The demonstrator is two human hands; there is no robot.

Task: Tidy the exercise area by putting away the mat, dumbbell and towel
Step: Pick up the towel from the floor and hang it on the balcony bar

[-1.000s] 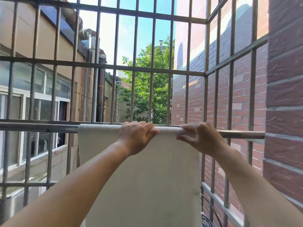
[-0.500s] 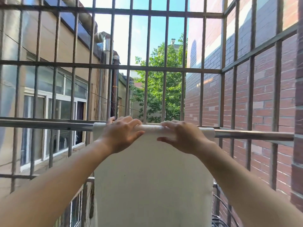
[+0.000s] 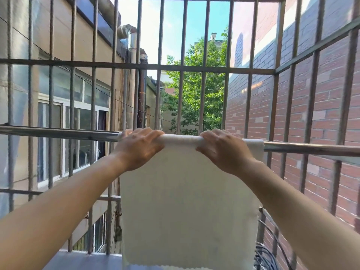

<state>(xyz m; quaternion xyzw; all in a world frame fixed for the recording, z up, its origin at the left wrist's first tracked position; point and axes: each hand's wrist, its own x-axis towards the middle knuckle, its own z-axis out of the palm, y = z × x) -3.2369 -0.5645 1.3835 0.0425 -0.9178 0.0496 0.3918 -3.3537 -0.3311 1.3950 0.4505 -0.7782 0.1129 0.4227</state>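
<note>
A white towel (image 3: 187,201) hangs over a horizontal metal rail (image 3: 58,132) inside a barred window cage. Its near half drops straight down in front of me. My left hand (image 3: 139,148) lies over the towel's fold near its left end, fingers curled over the rail. My right hand (image 3: 222,149) curls over the fold right of the middle, leaving the towel's right corner (image 3: 255,147) uncovered. No mat or dumbbell is in view.
Vertical and horizontal metal bars (image 3: 183,69) close off the front and both sides. A red brick wall (image 3: 321,106) stands on the right, a beige building with windows (image 3: 78,133) on the left. Dark cables (image 3: 266,254) coil at the lower right. A grey ledge (image 3: 81,260) lies below.
Both hands have slid left along the towel's fold and closer together. The towel sits further right in view as the camera turned and tipped down, showing the ledge.
</note>
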